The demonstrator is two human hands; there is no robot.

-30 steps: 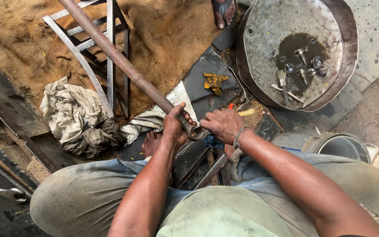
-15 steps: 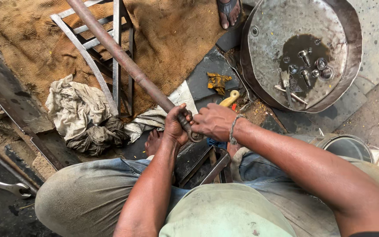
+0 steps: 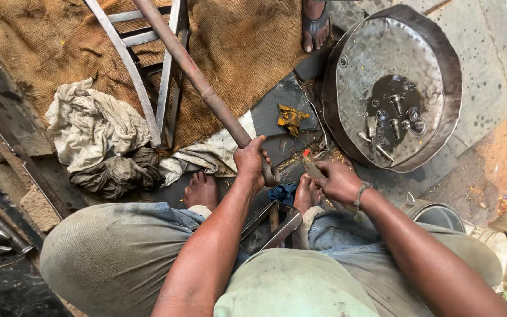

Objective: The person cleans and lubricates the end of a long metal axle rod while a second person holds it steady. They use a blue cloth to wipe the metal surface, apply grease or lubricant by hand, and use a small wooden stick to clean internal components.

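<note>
Left hand (image 3: 252, 161) is clamping the rusty pipe (image 3: 198, 82) near its low end; looks heavy, stiff, grippy. Right hand (image 3: 338, 181) is pinching a small red-tipped tool (image 3: 311, 166), maybe a blade, just beside it over the floor.

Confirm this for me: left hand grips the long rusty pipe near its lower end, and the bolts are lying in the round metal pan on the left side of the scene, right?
Not quite. The head view shows the round metal pan with the bolts on the right side, not the left. The left hand does grip the long rusty pipe near its lower end.
</note>
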